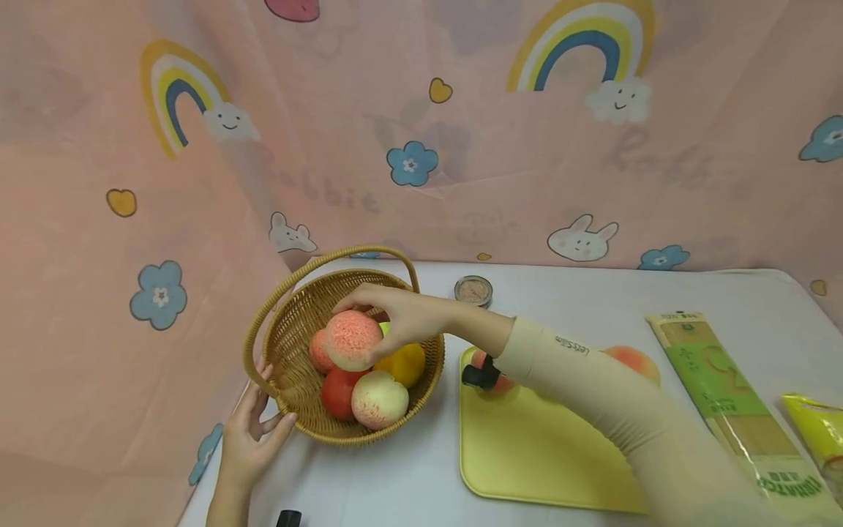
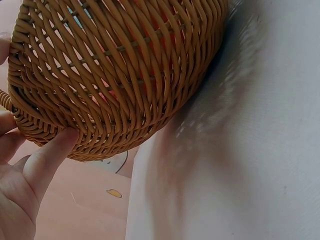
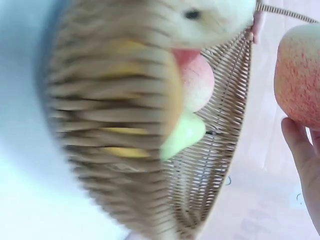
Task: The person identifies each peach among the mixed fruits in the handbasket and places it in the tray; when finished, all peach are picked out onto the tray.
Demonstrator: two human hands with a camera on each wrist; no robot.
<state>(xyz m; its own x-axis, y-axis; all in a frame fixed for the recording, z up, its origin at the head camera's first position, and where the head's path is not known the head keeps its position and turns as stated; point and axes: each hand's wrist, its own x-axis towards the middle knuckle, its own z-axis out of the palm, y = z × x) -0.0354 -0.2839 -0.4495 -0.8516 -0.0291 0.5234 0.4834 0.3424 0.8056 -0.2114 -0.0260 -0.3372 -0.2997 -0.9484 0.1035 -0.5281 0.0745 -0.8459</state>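
A wicker basket with an arched handle stands on the white table, tilted in the head view. My left hand grips its left rim; in the left wrist view the thumb presses the outer weave. Above the basket's fruit, my right hand holds a pink speckled peach between thumb and fingers. In the right wrist view that peach is clear of the basket. Inside lie a red fruit, a pale peach, a yellow fruit, another pink fruit and a partly hidden green one.
Right of the basket lies a yellow tray, partly covered by my right sleeve. A peach shows beyond the sleeve. A round tin sits behind. Farther right are a noodle packet and a yellow bag. Pink printed cloth hangs behind.
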